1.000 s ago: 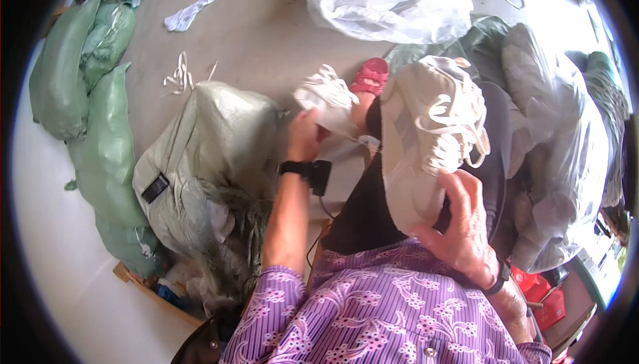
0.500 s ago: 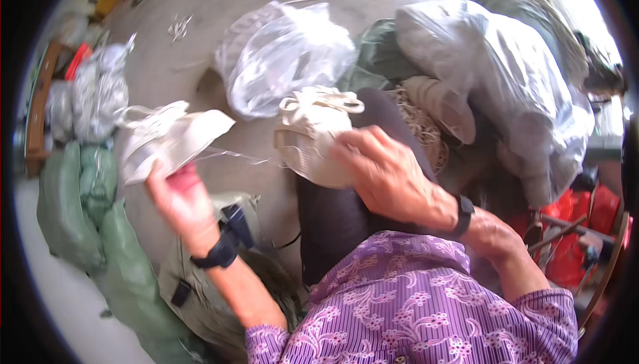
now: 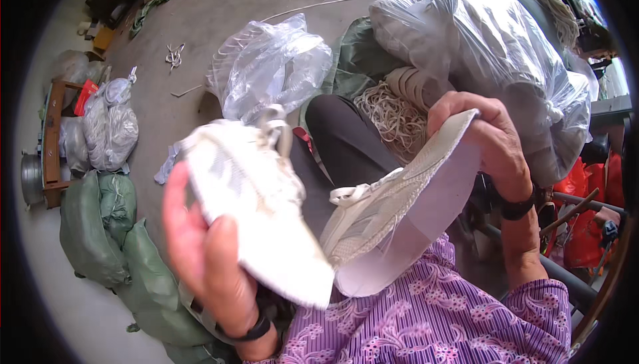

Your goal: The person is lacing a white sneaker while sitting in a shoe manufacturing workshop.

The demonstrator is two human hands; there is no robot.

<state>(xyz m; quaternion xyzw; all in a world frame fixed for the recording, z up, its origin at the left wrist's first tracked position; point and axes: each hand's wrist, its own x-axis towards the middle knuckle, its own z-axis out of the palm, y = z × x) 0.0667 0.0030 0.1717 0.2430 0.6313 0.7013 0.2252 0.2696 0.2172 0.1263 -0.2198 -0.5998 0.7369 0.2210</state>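
Note:
Two cream shoe uppers with laces are lifted in front of my body. My left hand (image 3: pixel 210 251) grips the left shoe upper (image 3: pixel 249 197), thumb on its near face and fingers round its outer side; motion blurs it a little. With my right hand (image 3: pixel 486 138) I hold the right shoe upper (image 3: pixel 399 224) by its raised end. Its pale flat underside (image 3: pixel 426 217) faces me, and its laces show on the far side. The lower ends of the two uppers come close together above my lap; whether they touch I cannot tell.
A clear plastic bag (image 3: pixel 266 64) lies on the floor ahead. A coil of cream laces (image 3: pixel 393 118) sits beside a big stuffed white bag (image 3: pixel 472 38) at the right. Green sacks (image 3: pixel 93 231) line the left, near a wooden rack (image 3: pixel 53 138). Red bags (image 3: pixel 586 211) are far right.
Both uppers have come up closer to me and turned. My right hand has moved right and up, now gripping its upper by the end. The left upper has moved right, toward the other.

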